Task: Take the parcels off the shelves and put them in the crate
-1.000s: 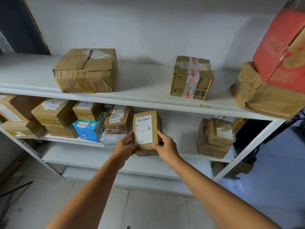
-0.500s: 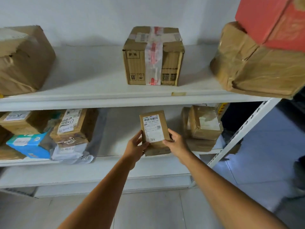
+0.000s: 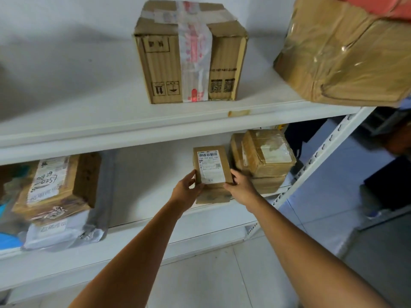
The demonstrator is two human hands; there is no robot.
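Parcel [image 3: 211, 167] has moved right along the shelf [image 3: 129, 207], the grip of left hand [image 3: 186, 190] and right hand [image 3: 241, 188] clasping its sides. Seemingly lifted clear, so the crate is next

I see upper shelf [image 3: 89, 112] w/ taped carton [image 3: 191, 54], wrapped parcel [image 3: 342, 54] right of it; lower shelf [image 3: 133, 214] below carton: stacked pkgs [image 3: 264, 156].

Hands 2: left hand [image 3: 186, 192], right hand [image 3: 241, 187] | brown parcels [image 3: 189, 52] at least 6, held parcel [image 3: 211, 172] included | red parcel [image 3: 389, 7] 1 | grey mailer bag [image 3: 64, 232] 1 | blue box [image 3: 7, 240] 1 | loaded shelves [image 3: 111, 130] 2
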